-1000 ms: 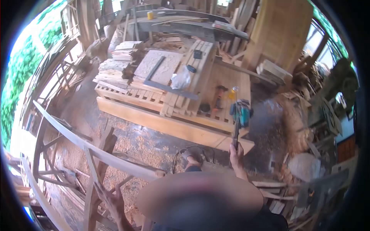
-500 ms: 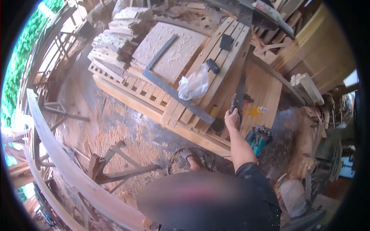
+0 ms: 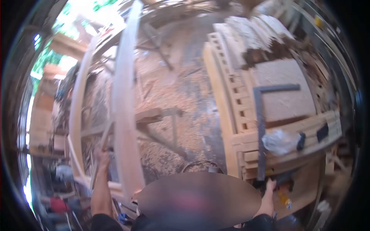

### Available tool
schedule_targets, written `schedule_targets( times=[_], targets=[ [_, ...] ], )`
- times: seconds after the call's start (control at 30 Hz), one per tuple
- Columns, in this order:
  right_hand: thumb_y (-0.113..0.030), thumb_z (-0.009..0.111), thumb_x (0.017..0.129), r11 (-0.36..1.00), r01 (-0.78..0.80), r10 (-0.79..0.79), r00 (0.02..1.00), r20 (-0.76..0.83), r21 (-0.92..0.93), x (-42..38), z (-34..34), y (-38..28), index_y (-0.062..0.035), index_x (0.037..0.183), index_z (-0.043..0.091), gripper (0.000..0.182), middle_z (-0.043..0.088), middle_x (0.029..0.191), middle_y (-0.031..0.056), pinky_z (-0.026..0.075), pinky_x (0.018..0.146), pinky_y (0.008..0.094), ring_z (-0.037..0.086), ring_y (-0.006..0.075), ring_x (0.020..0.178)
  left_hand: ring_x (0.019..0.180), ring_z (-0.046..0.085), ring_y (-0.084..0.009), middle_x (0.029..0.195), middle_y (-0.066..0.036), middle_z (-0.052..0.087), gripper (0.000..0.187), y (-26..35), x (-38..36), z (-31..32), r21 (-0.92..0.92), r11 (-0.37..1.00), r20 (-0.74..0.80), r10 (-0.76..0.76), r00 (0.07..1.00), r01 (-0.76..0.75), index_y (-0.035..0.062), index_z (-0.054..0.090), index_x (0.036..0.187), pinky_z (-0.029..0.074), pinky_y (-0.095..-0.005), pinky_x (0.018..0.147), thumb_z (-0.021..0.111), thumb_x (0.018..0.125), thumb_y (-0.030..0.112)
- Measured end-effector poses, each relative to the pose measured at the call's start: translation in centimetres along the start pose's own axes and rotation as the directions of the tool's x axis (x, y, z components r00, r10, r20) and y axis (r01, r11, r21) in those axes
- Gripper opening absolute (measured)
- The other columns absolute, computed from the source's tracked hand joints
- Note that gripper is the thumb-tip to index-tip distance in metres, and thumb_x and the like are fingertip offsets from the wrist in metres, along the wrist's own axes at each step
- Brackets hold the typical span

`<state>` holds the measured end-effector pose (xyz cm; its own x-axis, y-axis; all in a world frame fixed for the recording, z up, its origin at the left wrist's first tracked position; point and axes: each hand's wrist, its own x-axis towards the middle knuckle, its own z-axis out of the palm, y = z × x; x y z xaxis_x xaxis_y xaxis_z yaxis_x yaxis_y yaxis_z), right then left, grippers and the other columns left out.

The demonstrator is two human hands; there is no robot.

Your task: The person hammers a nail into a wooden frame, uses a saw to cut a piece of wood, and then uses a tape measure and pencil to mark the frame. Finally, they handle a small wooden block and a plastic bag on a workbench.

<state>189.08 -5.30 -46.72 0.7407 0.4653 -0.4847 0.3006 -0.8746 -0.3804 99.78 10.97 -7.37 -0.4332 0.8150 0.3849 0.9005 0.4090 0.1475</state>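
Note:
My left hand [image 3: 102,156] is blurred, its fingers hard to make out, beside a thin wooden strip [image 3: 107,134] between two long pale planks. The nearer long plank [image 3: 125,115] runs just to its right. On the other side, my right hand [image 3: 271,185] is closed around the dark handle of a handsaw [image 3: 285,176], low over the wooden workpiece. A dark framing square [image 3: 260,131] lies close by, its long arm ending near that hand. Right of the hand is a yellow bottle [image 3: 284,200].
Carved panel [image 3: 281,71], a clear plastic bag [image 3: 280,140] and a small black block [image 3: 322,132] lie on the stacked timber at right. A wooden trestle [image 3: 160,115] stands under the long plank. Shavings [image 3: 173,88] cover the floor.
The view has swung left, so the workbench now sits at the right and the long planks are nearer the middle. My left hand has come into view.

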Motion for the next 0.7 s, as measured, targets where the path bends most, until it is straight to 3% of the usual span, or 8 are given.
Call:
schedule_targets(
  times=[0.1,0.23,0.37,0.43,0.5,0.6,0.63,0.7],
  targets=[
    [-0.023,0.067,0.089,0.961,0.001,0.120,0.899,-0.421,0.276,-0.5,-1.0,-1.1,0.0038,0.120,0.061,0.042,0.066,0.113,0.0238,0.050,0.093,0.0400,0.064,0.0349,0.104,0.097,0.060,-0.0429,0.098,-0.025,0.064,0.031,-3.5,-0.5,1.4,-0.110,0.979,0.096,-0.162,0.982,0.172,0.0006,0.064,0.108,0.047,-0.0492,0.082,0.065,0.080,0.014],
    [-0.018,0.065,0.092,0.917,0.398,-0.261,0.638,-0.724,0.020,-7.2,-1.4,-10.2,0.0005,0.119,0.061,0.033,0.068,0.101,0.0200,0.054,0.083,0.0360,0.067,0.0282,0.089,0.101,0.061,-0.0430,0.104,-0.023,0.065,0.037,3.1,-1.1,-2.7,0.007,1.000,-0.074,0.030,0.997,-0.030,0.0030,0.064,0.113,0.047,-0.0501,0.089,0.066,0.079,0.018],
    [-0.014,0.059,0.095,0.710,0.655,-0.608,0.756,-0.243,0.258,-18.7,5.7,-21.9,0.0029,0.122,0.056,0.032,0.064,0.103,0.0147,0.052,0.082,0.0381,0.063,0.0263,0.089,0.105,0.060,-0.0411,0.109,-0.020,0.066,0.045,1.0,-1.3,-5.4,-0.088,0.989,0.077,0.122,0.990,-0.115,0.0059,0.064,0.120,0.047,-0.0481,0.093,0.068,0.079,0.025],
    [-0.010,0.059,0.093,0.469,0.654,-0.813,0.582,0.001,0.593,-29.1,9.0,-28.1,0.0023,0.125,0.052,0.035,0.062,0.096,0.0096,0.050,0.074,0.0309,0.058,0.0194,0.079,0.109,0.059,-0.0399,0.115,-0.020,0.064,0.049,-1.5,-1.9,-6.1,-0.197,0.959,0.040,0.216,0.976,-0.204,0.0076,0.062,0.124,0.047,-0.0470,0.095,0.068,0.081,0.029],
    [-0.014,0.057,0.096,0.626,0.452,-0.763,0.524,0.379,0.635,-41.2,8.6,-32.8,-0.0001,0.129,0.049,0.037,0.061,0.099,0.0079,0.049,0.072,0.0275,0.058,0.0151,0.081,0.114,0.057,-0.0386,0.122,-0.020,0.062,0.054,-4.0,-2.5,-9.0,-0.303,0.939,0.038,0.184,0.982,-0.164,0.0078,0.059,0.128,0.044,-0.0466,0.100,0.069,0.082,0.034],
    [-0.022,0.056,0.100,0.703,0.248,-0.695,0.439,0.570,0.666,-53.4,10.3,-35.6,-0.0051,0.132,0.049,0.037,0.058,0.110,0.0089,0.049,0.077,0.0297,0.058,0.0147,0.094,0.123,0.053,-0.0368,0.127,-0.019,0.060,0.059,-11.7,-4.4,-13.9,-0.267,0.955,0.195,0.182,0.964,-0.127,0.0066,0.057,0.130,0.037,-0.0483,0.107,0.070,0.083,0.038],
    [-0.022,0.063,0.092,0.738,0.166,-0.646,0.456,0.612,0.654,-57.1,10.4,-36.4,-0.0056,0.134,0.048,0.048,0.055,0.116,0.0125,0.049,0.082,0.0355,0.057,0.0230,0.101,0.124,0.052,-0.0363,0.128,-0.018,0.060,0.059,-14.9,-5.2,-15.2,-0.237,0.954,0.178,0.229,0.957,-0.184,0.0072,0.057,0.131,0.036,-0.0491,0.108,0.070,0.083,0.040],
    [-0.009,0.049,0.095,0.805,0.038,-0.507,0.562,0.653,0.592,-66.8,9.0,-38.9,-0.0073,0.139,0.049,0.044,0.052,0.140,0.0201,0.053,0.058,0.0354,0.067,0.0281,0.081,0.126,0.052,-0.0355,0.130,-0.017,0.060,0.060,-22.0,-6.9,-16.0,-0.219,0.946,0.137,0.271,0.953,-0.238,0.0084,0.057,0.131,0.034,-0.0514,0.110,0.070,0.083,0.043]
  ],
)
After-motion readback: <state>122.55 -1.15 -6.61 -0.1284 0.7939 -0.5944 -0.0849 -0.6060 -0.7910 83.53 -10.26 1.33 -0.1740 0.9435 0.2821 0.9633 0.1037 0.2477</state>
